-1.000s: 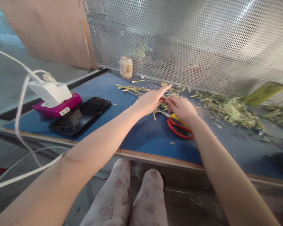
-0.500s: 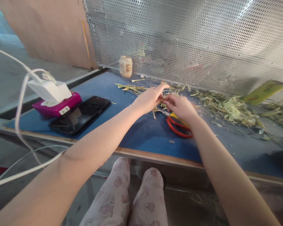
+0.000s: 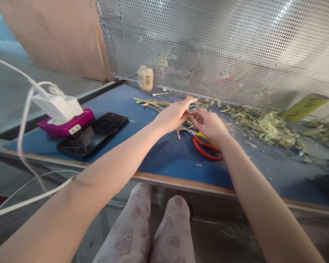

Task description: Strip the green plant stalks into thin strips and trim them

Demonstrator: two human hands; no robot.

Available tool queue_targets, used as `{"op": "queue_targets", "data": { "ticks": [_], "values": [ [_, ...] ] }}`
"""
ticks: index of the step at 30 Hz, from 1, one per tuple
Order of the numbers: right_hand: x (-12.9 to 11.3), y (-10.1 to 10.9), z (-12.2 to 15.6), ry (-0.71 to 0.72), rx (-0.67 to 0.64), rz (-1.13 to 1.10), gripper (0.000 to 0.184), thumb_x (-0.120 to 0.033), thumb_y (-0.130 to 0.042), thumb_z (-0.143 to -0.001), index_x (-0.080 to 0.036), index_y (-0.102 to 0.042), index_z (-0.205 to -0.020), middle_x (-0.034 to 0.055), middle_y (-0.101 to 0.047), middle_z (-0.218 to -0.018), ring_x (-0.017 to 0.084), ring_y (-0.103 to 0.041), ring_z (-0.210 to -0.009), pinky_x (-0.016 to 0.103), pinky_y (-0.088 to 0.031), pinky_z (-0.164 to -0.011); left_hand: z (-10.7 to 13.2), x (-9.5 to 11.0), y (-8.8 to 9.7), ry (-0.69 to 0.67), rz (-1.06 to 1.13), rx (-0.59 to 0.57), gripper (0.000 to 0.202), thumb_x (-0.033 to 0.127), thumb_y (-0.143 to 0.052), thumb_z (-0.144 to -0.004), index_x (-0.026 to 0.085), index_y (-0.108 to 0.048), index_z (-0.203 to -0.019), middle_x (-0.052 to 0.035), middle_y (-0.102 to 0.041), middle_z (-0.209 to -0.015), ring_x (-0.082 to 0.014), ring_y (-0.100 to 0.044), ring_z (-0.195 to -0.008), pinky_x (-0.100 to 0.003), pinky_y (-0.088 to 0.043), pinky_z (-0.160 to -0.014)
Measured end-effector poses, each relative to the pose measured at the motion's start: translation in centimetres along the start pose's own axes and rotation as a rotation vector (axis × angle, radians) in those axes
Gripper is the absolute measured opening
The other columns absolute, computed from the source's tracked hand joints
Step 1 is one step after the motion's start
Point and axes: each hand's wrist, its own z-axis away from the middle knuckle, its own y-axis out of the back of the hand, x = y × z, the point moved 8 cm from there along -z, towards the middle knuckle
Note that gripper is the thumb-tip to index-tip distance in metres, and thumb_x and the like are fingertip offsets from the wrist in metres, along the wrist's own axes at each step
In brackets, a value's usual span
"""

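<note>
Stalk point(image 3: 189, 116): pinched at fingertips betw. L hand point(image 3: 173, 116) & R hand point(image 3: 209, 125), long axis left-right. Scissors point(image 3: 207, 148) on table point(image 3: 159, 157) just beside R hand, handles toward person.

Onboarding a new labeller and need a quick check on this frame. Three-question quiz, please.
1. Which lies farthest left on the blue table? A: pink box; B: scissors; C: jar.
2. True or false: the right hand grips the scissors' handles.
3. Fill in: the heap of plant scraps lies to the scissors' ___.
Key: 1 A; 2 false, the handles lie free on the table; 3 right.
</note>
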Motion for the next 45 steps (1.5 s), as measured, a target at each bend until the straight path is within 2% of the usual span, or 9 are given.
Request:
{"op": "queue_targets", "data": {
  "ticks": [6,21,30,35,40,45],
  "values": [
    [0.03,-0.10,-0.05,-0.002,-0.003,0.018,0.025,-0.032,-0.047,-0.077,-0.020,-0.056,-0.096,0.0029,-0.064,-0.070,0.015,-0.053,-0.060,0.024,-0.034,-0.055,0.01,0.05,-0.03,-0.011,-0.008,0.006,0.049,0.009,-0.045,-0.076,0.015,-0.035,-0.124,-0.0045,-0.061,-0.090,-0.0148,-0.057,-0.083,-0.026,-0.043,-0.071],
    [-0.57,0.01,0.14,-0.006,-0.037,0.021,0.017,-0.027,-0.042,-0.077,-0.019,-0.056,-0.083,0.0028,-0.060,-0.066,0.013,-0.048,-0.054,0.023,-0.031,-0.052,-0.01,-0.06,-0.02,-0.019,-0.010,0.024,0.048,0.010,-0.045,-0.076,0.015,-0.035,-0.123,-0.0048,-0.061,-0.091,-0.0141,-0.056,-0.081,-0.024,-0.041,-0.067],
    [-0.46,0.36,0.12,-0.013,0.006,-0.002,0.017,-0.026,-0.041,-0.075,-0.020,-0.056,-0.083,0.0023,-0.060,-0.066,0.013,-0.048,-0.054,0.023,-0.031,-0.051,0.08,0.15,0.33,0.020,-0.007,0.037,0.047,0.013,-0.043,-0.078,0.013,-0.034,-0.124,-0.0041,-0.063,-0.084,-0.0123,-0.055,-0.073,-0.023,-0.040,-0.065],
    [-0.57,0.16,0.12,0.023,0.003,0.014,0.019,-0.028,-0.042,-0.075,-0.020,-0.057,-0.082,0.0013,-0.058,-0.064,0.012,-0.045,-0.053,0.023,-0.029,-0.050,0.15,0.07,0.09,0.035,0.030,-0.008,0.055,0.015,-0.043,-0.078,0.015,-0.026,-0.130,-0.0028,-0.064,-0.085,-0.0109,-0.054,-0.067,-0.022,-0.039,-0.061],
    [-0.46,0.32,0.27,-0.004,0.001,-0.006,0.019,-0.030,-0.041,-0.075,-0.021,-0.058,-0.080,0.0007,-0.057,-0.062,0.012,-0.044,-0.051,0.022,-0.028,-0.049,0.13,0.14,0.20,0.014,0.040,0.014,0.058,0.011,-0.040,-0.078,0.016,-0.021,-0.133,-0.0036,-0.064,-0.089,-0.0107,-0.053,-0.067,-0.023,-0.039,-0.063],
    [-0.67,0.41,0.27,-0.005,-0.009,-0.012,0.022,-0.032,-0.040,-0.078,-0.020,-0.058,-0.080,0.0020,-0.058,-0.062,0.013,-0.045,-0.052,0.023,-0.029,-0.050,0.11,-0.01,0.15,0.018,0.045,0.010,0.055,0.011,-0.041,-0.076,0.018,-0.027,-0.129,-0.0027,-0.063,-0.085,-0.0109,-0.053,-0.066,-0.023,-0.039,-0.062]
  ]
}}
